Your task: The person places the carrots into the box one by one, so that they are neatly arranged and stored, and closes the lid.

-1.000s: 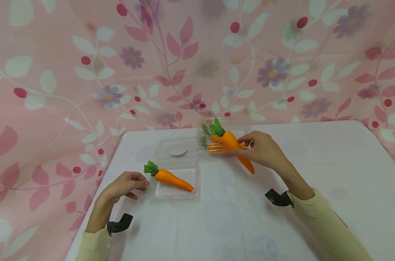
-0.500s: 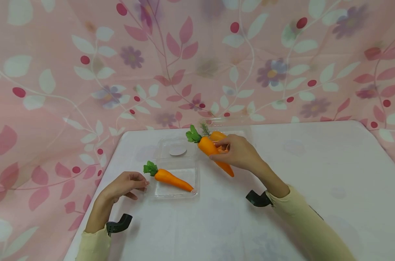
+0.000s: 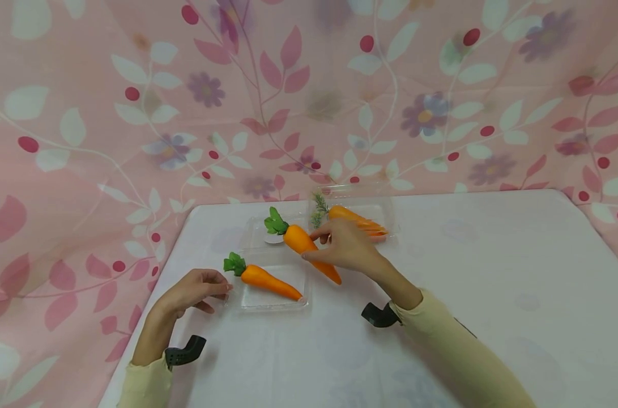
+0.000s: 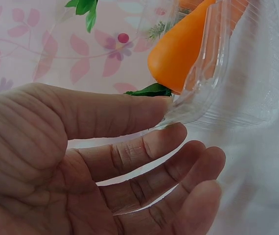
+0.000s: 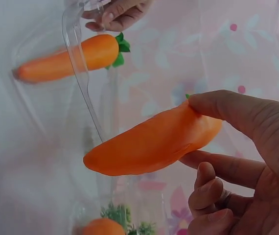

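My right hand (image 3: 346, 247) pinches an orange toy carrot (image 3: 297, 239) with green leaves between thumb and fingers. It holds this carrot tilted above the right side of an open clear plastic clamshell box (image 3: 268, 309). Inside the box's near half lies another toy carrot (image 3: 269, 282), its leaves over the left rim. With thumb and index fingertip, my left hand (image 4: 125, 147) pinches the corner of that box. In the right wrist view the held carrot (image 5: 149, 144) points its narrow end left, and its leaves are mostly hidden behind the thumb.
Behind my right hand stands a second clear plastic box (image 3: 392, 207) with more orange carrots (image 3: 357, 218) and feathery green tops (image 3: 319, 203). A whitish round piece (image 3: 273, 239) lies at the first box's lid. Floral cloth (image 3: 309, 102) hangs behind the white table (image 3: 441, 351).
My right hand has carried its carrot left and slightly nearer, away from the back box and over the right side of the front box. My left hand has stayed at the box corner.
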`<act>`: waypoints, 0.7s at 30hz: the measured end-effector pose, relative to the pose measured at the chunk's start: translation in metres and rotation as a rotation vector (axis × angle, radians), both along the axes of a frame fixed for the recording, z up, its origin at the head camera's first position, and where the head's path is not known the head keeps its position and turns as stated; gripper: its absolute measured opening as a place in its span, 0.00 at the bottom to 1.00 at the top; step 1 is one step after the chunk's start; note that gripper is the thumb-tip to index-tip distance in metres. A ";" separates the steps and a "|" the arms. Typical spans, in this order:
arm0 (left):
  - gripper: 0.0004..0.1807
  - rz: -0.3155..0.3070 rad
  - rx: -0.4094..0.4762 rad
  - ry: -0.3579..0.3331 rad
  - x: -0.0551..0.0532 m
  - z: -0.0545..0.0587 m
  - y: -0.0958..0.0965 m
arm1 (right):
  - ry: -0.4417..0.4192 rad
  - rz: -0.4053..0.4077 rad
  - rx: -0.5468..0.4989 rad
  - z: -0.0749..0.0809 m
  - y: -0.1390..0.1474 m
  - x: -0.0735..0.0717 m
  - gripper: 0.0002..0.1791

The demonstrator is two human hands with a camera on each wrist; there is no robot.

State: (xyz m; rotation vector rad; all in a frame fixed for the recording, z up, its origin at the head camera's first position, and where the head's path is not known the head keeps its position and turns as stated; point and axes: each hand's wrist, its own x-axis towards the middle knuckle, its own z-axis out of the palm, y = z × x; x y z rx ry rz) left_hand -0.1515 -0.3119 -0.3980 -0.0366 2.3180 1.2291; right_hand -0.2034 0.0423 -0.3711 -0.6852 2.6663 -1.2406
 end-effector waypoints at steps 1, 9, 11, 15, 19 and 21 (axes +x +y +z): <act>0.17 -0.001 0.002 0.000 0.000 0.000 0.000 | -0.006 0.000 0.004 -0.001 -0.003 0.000 0.17; 0.17 -0.006 0.007 -0.006 -0.001 -0.001 -0.001 | -0.013 0.052 0.044 -0.005 -0.028 -0.002 0.16; 0.17 -0.006 0.007 -0.007 -0.001 -0.001 -0.001 | -0.017 0.071 0.042 -0.005 -0.033 -0.002 0.17; 0.17 -0.008 0.010 -0.009 -0.002 -0.001 -0.001 | -0.018 0.088 0.062 -0.004 -0.042 -0.002 0.18; 0.17 -0.011 0.012 -0.012 -0.002 -0.001 -0.001 | -0.035 0.085 0.070 -0.005 -0.050 -0.004 0.20; 0.17 -0.012 0.010 -0.011 -0.002 -0.001 -0.001 | -0.051 0.085 0.068 -0.006 -0.055 -0.004 0.21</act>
